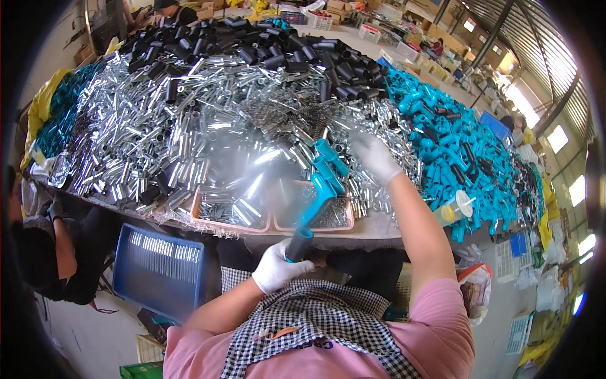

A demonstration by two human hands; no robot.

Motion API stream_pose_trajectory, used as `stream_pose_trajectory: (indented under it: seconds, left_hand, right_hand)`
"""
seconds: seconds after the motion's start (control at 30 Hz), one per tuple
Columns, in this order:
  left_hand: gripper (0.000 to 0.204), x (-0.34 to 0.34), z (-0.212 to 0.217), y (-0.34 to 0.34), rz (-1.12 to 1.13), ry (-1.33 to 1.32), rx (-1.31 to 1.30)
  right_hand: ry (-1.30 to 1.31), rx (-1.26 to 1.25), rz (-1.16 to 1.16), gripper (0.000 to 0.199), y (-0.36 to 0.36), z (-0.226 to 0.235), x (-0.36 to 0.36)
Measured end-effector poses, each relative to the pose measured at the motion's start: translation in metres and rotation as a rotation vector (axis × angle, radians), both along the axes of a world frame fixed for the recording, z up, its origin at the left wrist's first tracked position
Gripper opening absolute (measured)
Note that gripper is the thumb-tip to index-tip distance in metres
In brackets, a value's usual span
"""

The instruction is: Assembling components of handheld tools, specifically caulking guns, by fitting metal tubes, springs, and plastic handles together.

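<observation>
My left hand (278, 268), in a white glove, is closed on the dark lower end of a teal curved plastic handle (315, 210), held upright in front of my apron. My right hand (374, 156), also gloved, reaches over a heap of small shiny metal parts (385, 129). Its fingers are smeared by motion, so whether they grip anything is unclear. Between the hands, other teal plastic pieces (331, 165) lie beside the pink-rimmed trays (252, 227). These trays hold small metal parts, partly hazed in the picture.
Silver metal tubes (136, 120) cover the table's left, black plastic sleeves (271, 54) its far side, and teal plastic fittings (457, 151) its right. A clear cup (456, 208) stands at the right edge. A blue crate (158, 268) with metal rods sits lower left, near another person's arm (64, 249).
</observation>
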State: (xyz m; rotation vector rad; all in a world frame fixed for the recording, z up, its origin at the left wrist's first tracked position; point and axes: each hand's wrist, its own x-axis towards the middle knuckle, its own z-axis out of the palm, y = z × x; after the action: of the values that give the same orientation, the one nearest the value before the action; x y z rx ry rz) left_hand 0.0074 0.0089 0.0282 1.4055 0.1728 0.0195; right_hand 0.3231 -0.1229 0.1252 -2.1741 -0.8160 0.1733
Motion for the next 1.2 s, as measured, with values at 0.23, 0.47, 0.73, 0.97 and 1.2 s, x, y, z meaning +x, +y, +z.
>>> stream_pose_trajectory:
  seconds: [0.23,0.47,0.73,0.97,1.2]
  left_hand:
    - [0.040,0.010,0.007,-0.004,-0.098,-0.066,0.810]
    - [0.033,0.008,-0.007,-0.017,-0.141,-0.172,0.754]
    - [0.034,-0.008,-0.014,-0.009,-0.074,-0.003,0.874]
    - [0.042,-0.015,-0.003,0.007,0.043,0.024,0.691]
    - [0.029,-0.012,-0.004,0.000,0.064,-0.069,0.694]
  right_hand:
    - [-0.162,-0.024,0.584,0.017,-0.069,0.020,-0.150]
    - [-0.095,-0.007,0.618,0.019,-0.087,-0.022,-0.167]
    - [-0.082,-0.036,0.662,0.046,-0.055,-0.037,-0.184]
    - [-0.260,-0.163,0.097,0.076,-0.031,-0.043,-0.147]
    - [-0.249,-0.195,-0.128,0.082,0.037,-0.054,-0.119]
